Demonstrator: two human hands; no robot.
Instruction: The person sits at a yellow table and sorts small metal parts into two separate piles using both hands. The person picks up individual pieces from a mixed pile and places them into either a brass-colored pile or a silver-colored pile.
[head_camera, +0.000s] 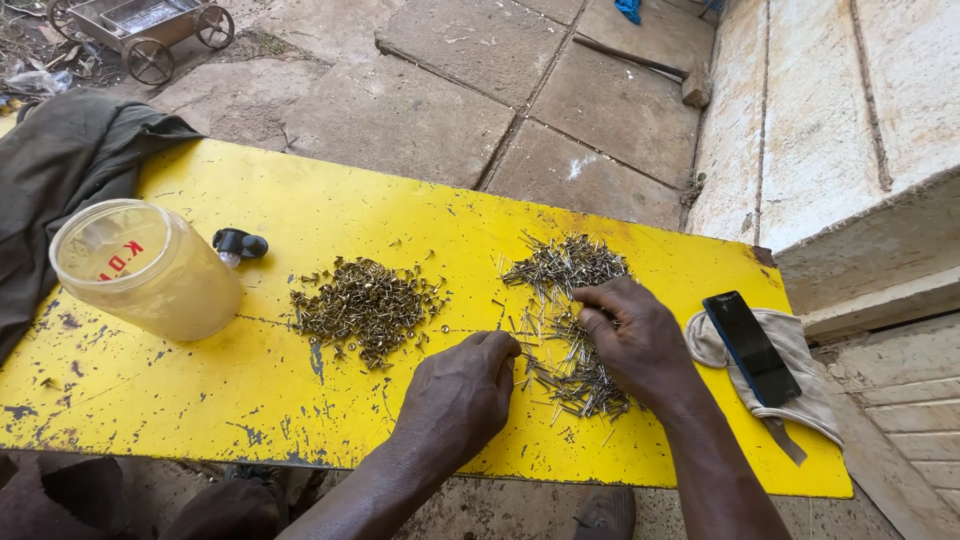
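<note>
Head view: I see both hands working low centre of the frame on a yellow board (300, 210). My left hand (460, 395) is curled narrow, fingertips touching the edge of the nail pile (570, 320). My right hand (635, 335) rests on that pile, fingers pinched on nails. A tack heap (365, 305) lies left of centre, a plastic jar (145, 268) further left, a phone (750, 347) on cloth at right.

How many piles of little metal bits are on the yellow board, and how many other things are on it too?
Piles of small metal pieces: 2, the brassy tack pile and the silvery nail pile
Plastic jar: 1
Small black piece: 1
Dark phone: 1
Cloths: 2, the pale cloth and the dark green cloth
Total: 7
</note>
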